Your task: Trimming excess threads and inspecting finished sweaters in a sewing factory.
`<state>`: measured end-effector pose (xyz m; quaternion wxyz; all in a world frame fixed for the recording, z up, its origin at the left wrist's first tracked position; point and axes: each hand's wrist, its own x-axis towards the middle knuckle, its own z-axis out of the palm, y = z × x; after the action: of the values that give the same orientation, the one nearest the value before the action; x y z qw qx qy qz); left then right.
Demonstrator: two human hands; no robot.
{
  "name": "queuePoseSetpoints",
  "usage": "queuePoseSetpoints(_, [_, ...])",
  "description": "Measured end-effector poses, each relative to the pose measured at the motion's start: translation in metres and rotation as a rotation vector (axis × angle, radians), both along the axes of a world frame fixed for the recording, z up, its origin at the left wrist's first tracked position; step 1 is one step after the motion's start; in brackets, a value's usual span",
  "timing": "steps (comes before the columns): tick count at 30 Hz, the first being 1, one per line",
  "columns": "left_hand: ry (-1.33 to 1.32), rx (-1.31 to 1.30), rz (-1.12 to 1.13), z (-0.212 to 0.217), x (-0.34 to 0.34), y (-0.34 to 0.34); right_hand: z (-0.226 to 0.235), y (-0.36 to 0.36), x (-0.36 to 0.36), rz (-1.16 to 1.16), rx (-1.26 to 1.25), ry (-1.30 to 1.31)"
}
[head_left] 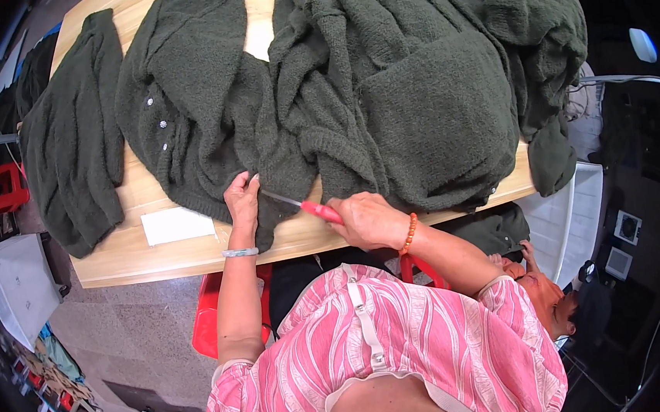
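A dark green knitted cardigan point(189, 85) with 3 pale, shiny buttons lies spread on a wooden table point(118, 267). My left hand point(243, 203) is closed in a pinch on the cardigan's lower edge, with thumb and fingertips together. In my right hand point(371, 220) is a tool with a red handle point(321, 210) and a thin metal shaft. The shaft points left toward my left fingertips, and its tip is too small to make out against the knit. My right fingers are wrapped round the handle.
More dark green knitwear point(438, 104) is heaped to the right, and a loose knit piece point(77, 141) hangs over the left edge. White paper point(178, 226) lies near the front. A red stool point(209, 324) stands below; a white bin point(578, 210) and another person point(543, 298) are at right.
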<state>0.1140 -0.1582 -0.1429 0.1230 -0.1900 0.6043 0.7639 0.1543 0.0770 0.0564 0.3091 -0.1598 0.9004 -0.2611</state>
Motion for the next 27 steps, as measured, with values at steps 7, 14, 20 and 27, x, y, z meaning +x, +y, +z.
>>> queuePoseSetpoints(7, [-0.016, 0.029, 0.014, 0.021, -0.001, 0.004, 0.003, -0.001, 0.002, -0.035, 0.030, -0.010])
queuePoseSetpoints(14, [-0.303, 0.183, 0.140, 0.037, 0.009, -0.016, 0.002, 0.005, 0.007, -0.287, -0.047, 0.049])
queuePoseSetpoints(20, [-0.130, 0.187, 0.028, 0.001, 0.035, -0.021, 0.011, 0.001, 0.031, -0.057, 0.088, -0.083])
queuePoseSetpoints(27, [-0.065, 0.216, 0.116, -0.003, 0.048, -0.007, 0.022, -0.005, 0.033, -0.118, 0.025, -0.020])
